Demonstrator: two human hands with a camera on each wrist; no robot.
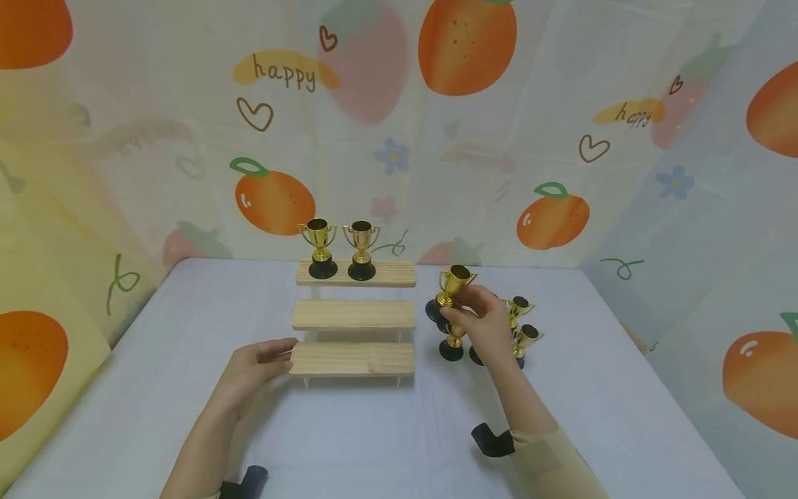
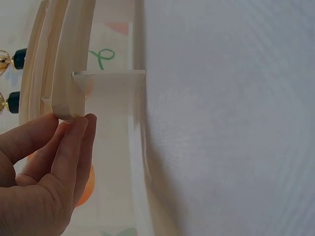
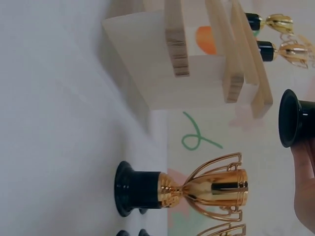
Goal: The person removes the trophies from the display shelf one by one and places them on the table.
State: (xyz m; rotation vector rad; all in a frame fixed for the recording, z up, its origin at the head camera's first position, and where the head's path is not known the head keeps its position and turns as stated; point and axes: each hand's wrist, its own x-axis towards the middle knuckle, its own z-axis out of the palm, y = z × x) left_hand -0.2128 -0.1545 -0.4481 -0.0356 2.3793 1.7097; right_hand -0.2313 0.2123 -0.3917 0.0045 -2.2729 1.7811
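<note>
My right hand (image 1: 489, 326) holds a small gold trophy cup (image 1: 457, 277) with a black base, raised and tilted above the table. In the right wrist view only its black base (image 3: 291, 118) and part of the hand show. At the lowest board's left end, my left hand (image 1: 249, 369) pinches a three-step wooden display stand (image 1: 352, 357) between thumb and fingers; the left wrist view shows this grip on the board (image 2: 69, 88). Two trophies, one at the left (image 1: 318, 242) and one near the middle (image 1: 361, 246), stand upright on the top step.
Several more trophies stand on the white-covered table (image 1: 349, 443) right of the stand, partly hidden by my right hand; one trophy (image 3: 197, 189) is close in the right wrist view. A fruit-printed cloth (image 1: 386, 194) hangs behind and at both sides.
</note>
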